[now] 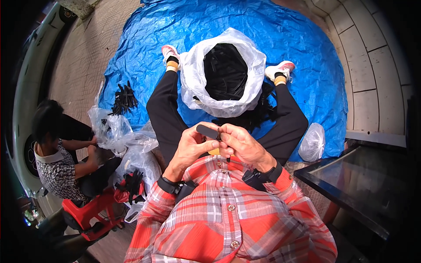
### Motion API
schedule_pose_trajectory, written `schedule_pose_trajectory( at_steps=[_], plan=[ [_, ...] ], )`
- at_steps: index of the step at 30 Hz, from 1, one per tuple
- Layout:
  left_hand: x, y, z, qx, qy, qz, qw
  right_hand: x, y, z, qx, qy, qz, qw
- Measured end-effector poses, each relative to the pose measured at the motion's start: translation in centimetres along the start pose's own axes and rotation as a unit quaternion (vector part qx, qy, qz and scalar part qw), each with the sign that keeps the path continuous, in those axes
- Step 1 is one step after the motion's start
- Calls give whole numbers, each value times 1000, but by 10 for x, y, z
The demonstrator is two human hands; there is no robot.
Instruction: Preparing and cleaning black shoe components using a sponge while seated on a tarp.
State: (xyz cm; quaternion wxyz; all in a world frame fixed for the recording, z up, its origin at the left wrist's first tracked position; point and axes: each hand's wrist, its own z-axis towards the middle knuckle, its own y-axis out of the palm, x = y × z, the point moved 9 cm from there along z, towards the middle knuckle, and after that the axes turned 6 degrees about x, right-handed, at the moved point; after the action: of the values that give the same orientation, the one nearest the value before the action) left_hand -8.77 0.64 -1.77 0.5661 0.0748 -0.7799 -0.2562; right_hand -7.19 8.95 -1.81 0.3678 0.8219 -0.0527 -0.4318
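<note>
A flat black strip (208, 131) with a rounded end is held between my two hands, over my lap. My left hand (191, 147) pinches it between thumb and fingers. My right hand (246, 146) is closed on its other end, where a thin dark piece pokes out below the fingertips; the fingers hide how the two parts join. Beyond my hands, between my feet, stands a white plastic bag (193, 83) with its mouth rolled open. Many similar black strips (226, 72) fill it.
Loose black strips (252, 117) lie beside the bag on the blue tarp (307, 39), with another pile (124, 98) at left. A co-worker (63, 162) sits at left near a red stool (90, 212) and clear plastic bags (138, 153). A tied bag (312, 142) and dark glass-topped table (355, 179) stand right.
</note>
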Motion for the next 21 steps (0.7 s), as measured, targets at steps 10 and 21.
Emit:
schedule_pose_trajectory(
  at_steps=[10, 21],
  plan=[
    [6, 0, 0, 15, -30, -9, 999, -19, 0, -1, 79, -74, -111, 988],
    [-13, -3, -1, 40, 1, -38, 998, 1, -19, 0, 111, 23, 102, 988]
  ],
)
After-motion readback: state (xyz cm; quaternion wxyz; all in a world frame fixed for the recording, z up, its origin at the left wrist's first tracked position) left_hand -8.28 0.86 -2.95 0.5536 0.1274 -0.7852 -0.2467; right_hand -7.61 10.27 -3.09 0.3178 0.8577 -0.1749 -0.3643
